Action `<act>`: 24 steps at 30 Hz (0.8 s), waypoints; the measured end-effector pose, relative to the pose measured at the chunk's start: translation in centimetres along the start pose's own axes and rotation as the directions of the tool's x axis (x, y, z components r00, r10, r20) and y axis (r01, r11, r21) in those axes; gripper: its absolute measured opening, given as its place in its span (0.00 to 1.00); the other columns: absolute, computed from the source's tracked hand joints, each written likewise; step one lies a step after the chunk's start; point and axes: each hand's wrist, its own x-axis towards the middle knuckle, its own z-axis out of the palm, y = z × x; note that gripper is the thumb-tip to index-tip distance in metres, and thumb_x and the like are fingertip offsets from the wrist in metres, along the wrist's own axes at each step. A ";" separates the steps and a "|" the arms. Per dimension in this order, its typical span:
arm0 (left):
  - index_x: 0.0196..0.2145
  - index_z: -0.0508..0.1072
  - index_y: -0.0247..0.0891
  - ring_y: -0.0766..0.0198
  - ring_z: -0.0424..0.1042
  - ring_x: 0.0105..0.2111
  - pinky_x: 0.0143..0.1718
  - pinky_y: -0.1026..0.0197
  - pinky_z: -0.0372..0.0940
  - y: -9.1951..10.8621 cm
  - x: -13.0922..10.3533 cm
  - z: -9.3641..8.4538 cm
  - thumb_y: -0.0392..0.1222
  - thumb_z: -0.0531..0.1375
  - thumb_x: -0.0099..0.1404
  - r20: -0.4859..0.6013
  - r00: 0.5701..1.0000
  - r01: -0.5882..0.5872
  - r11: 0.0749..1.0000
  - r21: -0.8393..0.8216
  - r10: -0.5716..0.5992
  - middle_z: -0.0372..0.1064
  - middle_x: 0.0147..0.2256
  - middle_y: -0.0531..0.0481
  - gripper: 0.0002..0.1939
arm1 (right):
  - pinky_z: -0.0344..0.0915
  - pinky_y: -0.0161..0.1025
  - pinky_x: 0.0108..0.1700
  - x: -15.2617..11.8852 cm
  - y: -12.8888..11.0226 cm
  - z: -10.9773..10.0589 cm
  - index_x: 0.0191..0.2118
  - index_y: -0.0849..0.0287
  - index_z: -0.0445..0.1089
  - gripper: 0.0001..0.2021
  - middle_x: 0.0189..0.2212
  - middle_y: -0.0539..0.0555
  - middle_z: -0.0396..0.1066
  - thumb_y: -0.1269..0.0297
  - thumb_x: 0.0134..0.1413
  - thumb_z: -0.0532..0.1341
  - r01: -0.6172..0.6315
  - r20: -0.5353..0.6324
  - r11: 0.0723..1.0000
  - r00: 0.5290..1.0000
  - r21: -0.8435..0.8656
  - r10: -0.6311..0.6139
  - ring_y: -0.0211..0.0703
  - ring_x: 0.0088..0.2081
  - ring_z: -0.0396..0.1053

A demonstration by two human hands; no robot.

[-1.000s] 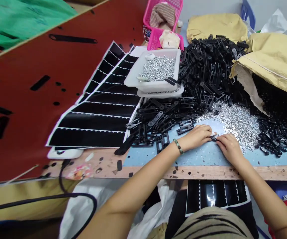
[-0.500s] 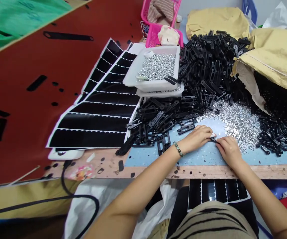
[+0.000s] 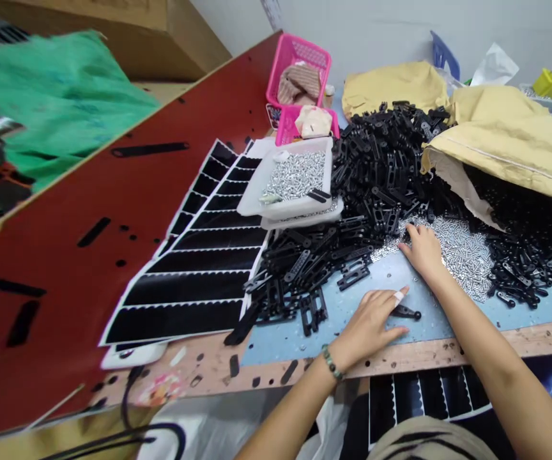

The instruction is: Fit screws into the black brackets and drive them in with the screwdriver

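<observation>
My left hand, with a beaded bracelet at the wrist and a white wrap on one finger, rests on the blue mat, fingers spread. Beside its fingertips lies a small black lever-like part. Further back, my right hand reaches to the left edge of the pile of small silver pins. Its thumb and index finger are apart, with a black part just beyond the fingertips. A heap of black slotted parts rises behind this hand.
White trays of silver pins stand left of the heap, near pink baskets. Black sticker sheets lean by a red board. An open yellow sack and smaller black parts lie at the right.
My hands have separated. The left has opened and moved nearer the table edge, leaving the black part on the mat; the right has moved back to the pins. The view has shifted upward.
</observation>
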 end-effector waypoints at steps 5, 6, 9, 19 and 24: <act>0.56 0.62 0.40 0.55 0.68 0.50 0.50 0.50 0.65 0.1 3.1 -2.1 0.56 0.54 0.66 -0.103 0.923 0.227 0.738 -0.635 -0.372 0.66 0.52 0.41 0.26 | 0.64 0.46 0.50 -3.9 -1.1 -0.8 0.47 0.59 0.68 0.12 0.42 0.59 0.72 0.67 0.58 0.56 0.144 -0.093 0.970 0.987 0.193 -0.128 0.48 0.45 0.68; 0.53 0.64 0.38 0.56 0.70 0.48 0.47 0.52 0.66 0.1 4.3 -2.1 0.57 0.54 0.65 -0.049 0.907 0.250 0.630 -0.736 -0.417 0.67 0.50 0.40 0.25 | 0.64 0.45 0.50 -5.1 -1.3 -1.3 0.48 0.58 0.67 0.12 0.42 0.58 0.72 0.67 0.58 0.56 0.220 -0.068 0.950 0.975 0.221 -0.210 0.47 0.45 0.68; 0.44 0.67 0.35 0.60 0.72 0.39 0.39 0.58 0.69 0.0 7.3 -1.5 0.57 0.59 0.61 0.089 0.888 0.307 0.436 -0.846 -0.451 0.71 0.41 0.44 0.23 | 0.66 0.41 0.46 -7.1 0.4 -3.8 0.52 0.57 0.65 0.15 0.42 0.56 0.72 0.66 0.59 0.56 0.293 0.048 0.926 0.949 0.237 -0.312 0.44 0.43 0.69; 0.35 0.62 0.37 0.67 0.72 0.27 0.26 0.65 0.66 -1.1 10.0 1.4 0.47 0.57 0.61 0.119 0.874 0.423 0.617 -0.664 -0.472 0.69 0.34 0.48 0.11 | 0.63 0.41 0.36 -2.1 15.2 -10.1 0.36 0.58 0.70 0.07 0.32 0.59 0.71 0.73 0.55 0.56 -0.178 -0.151 0.875 0.981 -0.449 0.122 0.47 0.35 0.67; 0.35 0.62 0.38 0.68 0.69 0.27 0.24 0.66 0.62 0.1 11.5 1.7 0.46 0.55 0.62 0.090 0.913 0.366 0.701 -0.613 -0.398 0.68 0.32 0.51 0.09 | 0.63 0.44 0.39 -2.4 14.3 -9.4 0.37 0.58 0.71 0.08 0.34 0.59 0.71 0.73 0.54 0.57 -0.131 -0.098 0.891 0.990 -0.435 0.098 0.50 0.38 0.67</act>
